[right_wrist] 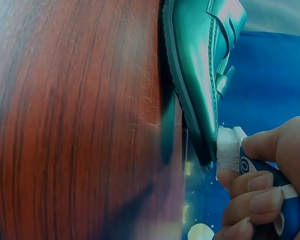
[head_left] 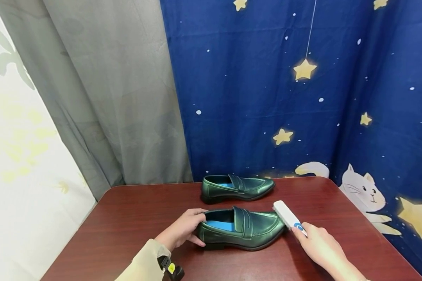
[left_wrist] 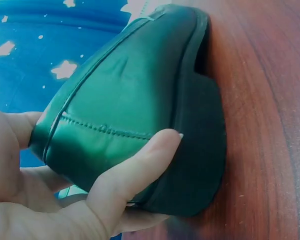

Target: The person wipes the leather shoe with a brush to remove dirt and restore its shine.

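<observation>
A dark green loafer (head_left: 263, 230) with a blue insole stands sole-down on the table, toe to the right. My left hand (head_left: 184, 230) grips its heel; in the left wrist view the thumb lies along the heel's side, near the black sole (left_wrist: 200, 145). My right hand (head_left: 318, 244) holds a white-and-blue brush (head_left: 286, 214) by its handle. The brush's white bristles (right_wrist: 227, 147) are against the toe of the loafer in the right wrist view. Behind it stands the matching green loafer (head_left: 249, 189), touched by neither hand.
The reddish-brown wooden table (head_left: 137, 210) carries both shoes. At its back edge hang a grey curtain (head_left: 126, 97) and a blue curtain (head_left: 249, 97) with stars, the blue one continuing down the right side. A pale patterned cloth (head_left: 28, 164) hangs at the left.
</observation>
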A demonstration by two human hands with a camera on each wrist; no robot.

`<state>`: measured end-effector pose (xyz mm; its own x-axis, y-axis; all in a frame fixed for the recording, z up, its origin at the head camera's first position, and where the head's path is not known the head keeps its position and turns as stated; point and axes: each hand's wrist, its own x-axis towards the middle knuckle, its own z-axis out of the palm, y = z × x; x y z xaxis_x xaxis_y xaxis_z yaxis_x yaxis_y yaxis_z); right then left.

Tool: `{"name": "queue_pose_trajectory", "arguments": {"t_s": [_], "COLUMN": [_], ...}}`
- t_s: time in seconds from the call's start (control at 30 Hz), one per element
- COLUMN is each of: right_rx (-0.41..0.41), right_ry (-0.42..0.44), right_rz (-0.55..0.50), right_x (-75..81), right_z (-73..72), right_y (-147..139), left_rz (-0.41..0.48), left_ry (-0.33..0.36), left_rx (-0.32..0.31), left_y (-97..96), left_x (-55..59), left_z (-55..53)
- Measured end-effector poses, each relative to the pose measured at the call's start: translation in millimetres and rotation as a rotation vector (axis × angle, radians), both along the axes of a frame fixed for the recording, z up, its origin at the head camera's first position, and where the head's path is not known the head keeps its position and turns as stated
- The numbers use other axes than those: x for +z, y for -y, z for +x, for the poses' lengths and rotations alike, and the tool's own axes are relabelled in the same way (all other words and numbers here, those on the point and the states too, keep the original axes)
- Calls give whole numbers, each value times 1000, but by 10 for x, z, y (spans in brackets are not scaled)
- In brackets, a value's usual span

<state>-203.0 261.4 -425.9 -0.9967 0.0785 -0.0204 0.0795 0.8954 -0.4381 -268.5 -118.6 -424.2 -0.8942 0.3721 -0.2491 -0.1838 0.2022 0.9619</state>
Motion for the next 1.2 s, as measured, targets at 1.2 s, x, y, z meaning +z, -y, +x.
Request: {"name": "queue_pose_trajectory", "arguments": {"t_s": [1.2], "right_rx": [-10], "right_ry": [-122], "right_rz": [25], "right_x": [31], "right_z": [-68], "right_y": [115], "left_rz": [138], "left_ry": [-296], "left_rx": [282], "left_y": [-107], "left_x": [-300], "left_z": [4]}}
